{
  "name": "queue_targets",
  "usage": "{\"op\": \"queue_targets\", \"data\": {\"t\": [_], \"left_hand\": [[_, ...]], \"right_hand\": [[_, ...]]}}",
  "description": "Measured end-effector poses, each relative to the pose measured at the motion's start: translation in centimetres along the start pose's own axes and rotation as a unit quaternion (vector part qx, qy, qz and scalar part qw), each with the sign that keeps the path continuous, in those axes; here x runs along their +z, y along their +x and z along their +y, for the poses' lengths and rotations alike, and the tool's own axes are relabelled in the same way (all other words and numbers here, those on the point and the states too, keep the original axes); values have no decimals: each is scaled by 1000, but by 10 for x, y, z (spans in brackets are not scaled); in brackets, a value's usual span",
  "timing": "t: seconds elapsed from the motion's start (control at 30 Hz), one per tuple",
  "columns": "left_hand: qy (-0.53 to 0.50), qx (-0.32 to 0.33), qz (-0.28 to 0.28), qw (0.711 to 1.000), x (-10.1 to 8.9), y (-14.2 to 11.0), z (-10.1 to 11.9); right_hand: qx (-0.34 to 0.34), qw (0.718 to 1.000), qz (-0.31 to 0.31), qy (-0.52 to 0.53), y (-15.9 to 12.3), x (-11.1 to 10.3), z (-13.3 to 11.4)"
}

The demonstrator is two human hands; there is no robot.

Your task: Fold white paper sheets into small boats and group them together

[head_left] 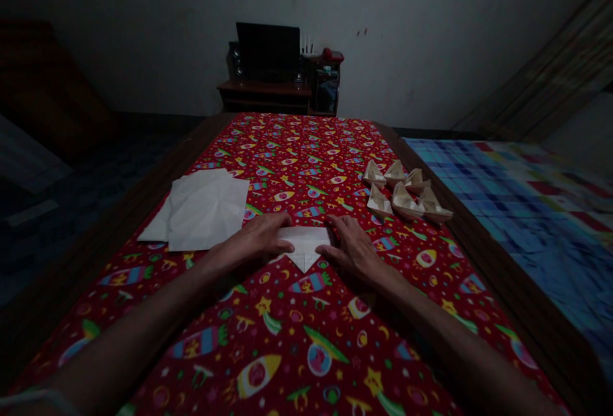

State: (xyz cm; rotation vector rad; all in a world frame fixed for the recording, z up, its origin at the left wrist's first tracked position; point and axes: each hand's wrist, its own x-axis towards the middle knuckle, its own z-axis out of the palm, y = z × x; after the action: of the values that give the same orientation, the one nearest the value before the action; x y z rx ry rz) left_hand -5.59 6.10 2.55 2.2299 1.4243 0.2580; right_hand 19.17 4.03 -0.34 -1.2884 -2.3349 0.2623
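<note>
Midway between my hands lies a partly folded sheet of paper [305,237] with a pointed flap toward me. Its left end is gripped by my left hand [265,235], thumb on the near side and fingers behind. My right hand [351,245] pinches the right end in the same way. Left of my hands, a stack of pale paper sheets [207,212] shows crease lines on its top sheet. Several folded paper boats [406,200] stand in two rows at the right.
A red rocket-print cloth [306,141] covers the long table, whose dark wooden edge [517,295] shows at the sides. Beyond its far end stand a monitor [268,49] and a small desk [263,92]. A blue checked bedspread [507,212] lies to the right.
</note>
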Motion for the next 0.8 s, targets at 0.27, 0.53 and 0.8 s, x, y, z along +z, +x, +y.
{"op": "queue_targets", "data": {"t": [0.27, 0.53, 0.8], "left_hand": [[-55, -31, 18, 998, 6, 1, 3], [57, 149, 316, 935, -1, -26, 27], [217, 166, 182, 945, 23, -47, 21]], "right_hand": [[23, 997, -30, 61, 4, -8, -2], [-152, 975, 150, -65, 7, -27, -16], [-280, 941, 8, -192, -12, -24, -20]]}}
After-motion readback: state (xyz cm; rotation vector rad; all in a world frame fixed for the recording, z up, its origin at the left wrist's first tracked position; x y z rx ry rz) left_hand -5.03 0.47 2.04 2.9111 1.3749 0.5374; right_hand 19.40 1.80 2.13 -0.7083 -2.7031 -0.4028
